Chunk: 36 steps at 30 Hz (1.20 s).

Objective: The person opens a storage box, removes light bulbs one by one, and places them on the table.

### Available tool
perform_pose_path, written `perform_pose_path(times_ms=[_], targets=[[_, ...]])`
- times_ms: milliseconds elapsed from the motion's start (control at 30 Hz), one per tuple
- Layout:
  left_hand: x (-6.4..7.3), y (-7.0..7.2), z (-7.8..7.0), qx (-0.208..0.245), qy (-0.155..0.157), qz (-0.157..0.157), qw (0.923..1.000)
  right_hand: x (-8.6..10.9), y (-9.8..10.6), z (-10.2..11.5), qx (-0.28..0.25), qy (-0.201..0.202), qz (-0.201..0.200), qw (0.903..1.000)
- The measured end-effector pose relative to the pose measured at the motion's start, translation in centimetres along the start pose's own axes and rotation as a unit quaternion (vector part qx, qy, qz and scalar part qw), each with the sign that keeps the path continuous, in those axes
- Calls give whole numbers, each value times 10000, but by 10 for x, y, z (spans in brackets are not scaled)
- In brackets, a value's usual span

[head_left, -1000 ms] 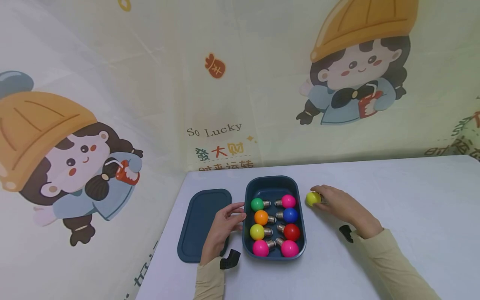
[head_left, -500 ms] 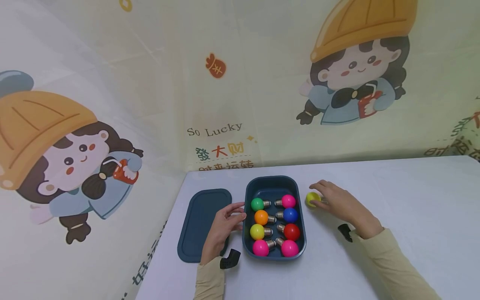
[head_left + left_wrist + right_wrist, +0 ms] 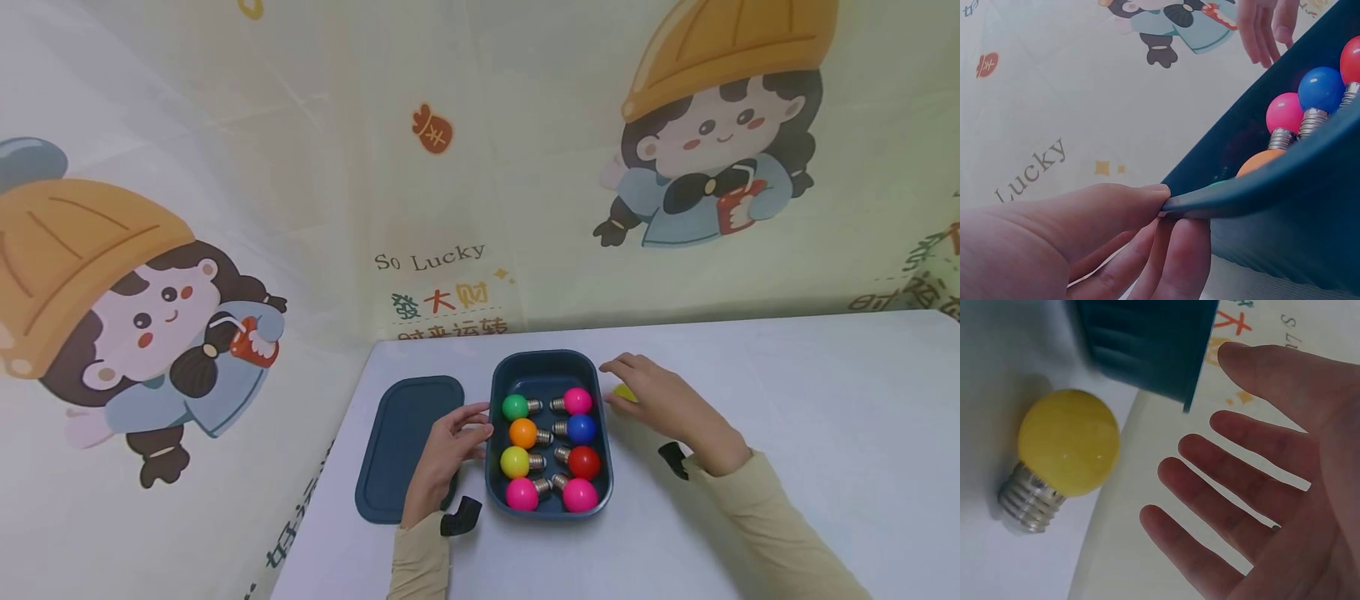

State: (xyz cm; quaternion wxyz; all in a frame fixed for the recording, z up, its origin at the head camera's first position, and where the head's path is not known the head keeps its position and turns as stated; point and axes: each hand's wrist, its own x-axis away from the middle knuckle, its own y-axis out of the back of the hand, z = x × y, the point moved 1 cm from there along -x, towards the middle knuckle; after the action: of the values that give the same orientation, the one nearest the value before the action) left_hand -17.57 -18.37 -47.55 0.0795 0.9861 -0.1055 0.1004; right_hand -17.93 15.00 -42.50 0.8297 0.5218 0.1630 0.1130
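Observation:
A dark blue box (image 3: 546, 367) holds several coloured light bulbs in two columns, among them a green bulb (image 3: 515, 407), a blue bulb (image 3: 581, 429) and a red bulb (image 3: 583, 462). My left hand (image 3: 441, 458) pinches the box's left rim between thumb and fingers, clearly seen in the left wrist view. Beside the box's right wall, my right hand (image 3: 671, 406) hovers with spread fingers and nothing in them. Below it a yellow bulb (image 3: 1069, 444) lies on the table, metal base showing in the right wrist view; in the head view the hand mostly covers it.
A dark blue lid (image 3: 408, 442) lies flat left of the box, partly under my left forearm. The white table (image 3: 825, 417) extends to the right. A cartoon-printed cloth (image 3: 540, 167) hangs behind and to the left.
My right hand has let go of the yellow bulb, spread its fingers and shifted left toward the box rim. The bulb stays on the table. My left hand has not moved.

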Motion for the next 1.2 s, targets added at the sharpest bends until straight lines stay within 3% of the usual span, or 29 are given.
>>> perform_pose_path(times_ms=[400,600,1200], targets=[[-3,-2,0,18,79,-22,10000,-10,0,14,158,285,-88,9994],[-2,0,-1,6,114,-59,9999,-16,-1,25,11,255,53,9997],[-4,-4,-3,36,12,-45,10000,-32,-9,50,-102,734,34,9972]])
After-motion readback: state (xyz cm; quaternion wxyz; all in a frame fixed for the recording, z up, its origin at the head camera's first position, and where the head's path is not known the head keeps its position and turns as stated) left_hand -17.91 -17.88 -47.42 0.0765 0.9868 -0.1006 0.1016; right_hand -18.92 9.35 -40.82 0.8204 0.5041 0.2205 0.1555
